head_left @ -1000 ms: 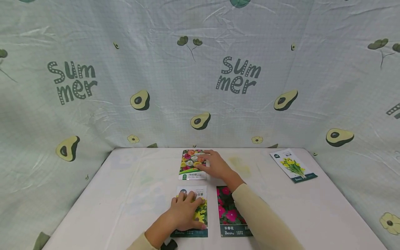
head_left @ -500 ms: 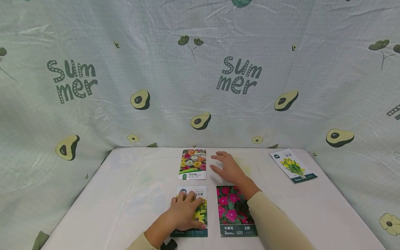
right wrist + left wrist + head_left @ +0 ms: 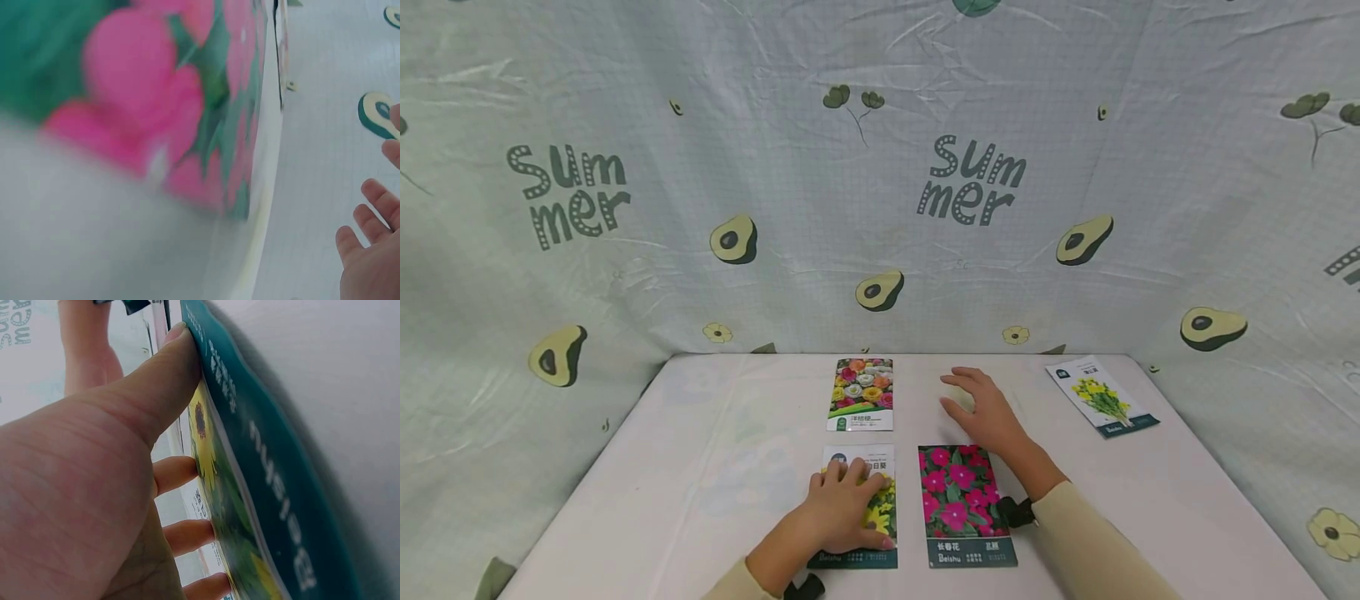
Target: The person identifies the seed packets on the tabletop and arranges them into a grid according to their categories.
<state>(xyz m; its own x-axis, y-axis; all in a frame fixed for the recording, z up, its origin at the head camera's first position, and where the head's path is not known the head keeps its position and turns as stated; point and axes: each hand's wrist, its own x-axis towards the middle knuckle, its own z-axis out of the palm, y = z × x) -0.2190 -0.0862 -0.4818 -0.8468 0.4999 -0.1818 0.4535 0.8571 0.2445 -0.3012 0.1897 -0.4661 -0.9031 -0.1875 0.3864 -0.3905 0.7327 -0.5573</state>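
Observation:
My left hand [image 3: 844, 510] rests spread on a seed packet with yellow sunflowers [image 3: 883, 507], its thumb and fingertips touching the face. In the left wrist view, the packet's dark teal lower band [image 3: 269, 456] bows slightly off the white surface. My right hand [image 3: 985, 407] is over the table with fingers apart and nothing in it. Just nearer than that hand lies a packet with pink flowers [image 3: 957, 500], seen close and blurred in the right wrist view. Behind the sunflower packet lies one with multicoloured blooms [image 3: 861, 393].
A fourth packet, white with a yellow bouquet [image 3: 1101, 397], lies slanted near the right back of the white table [image 3: 700, 467]. A pale curtain [image 3: 805, 192] printed with avocados hangs behind the table. Dark wrist straps [image 3: 1017, 512] show below the hands.
My right hand has left the multicoloured packet and moved right, uncovering the pink-flower packet. The left hand stays on the sunflower packet.

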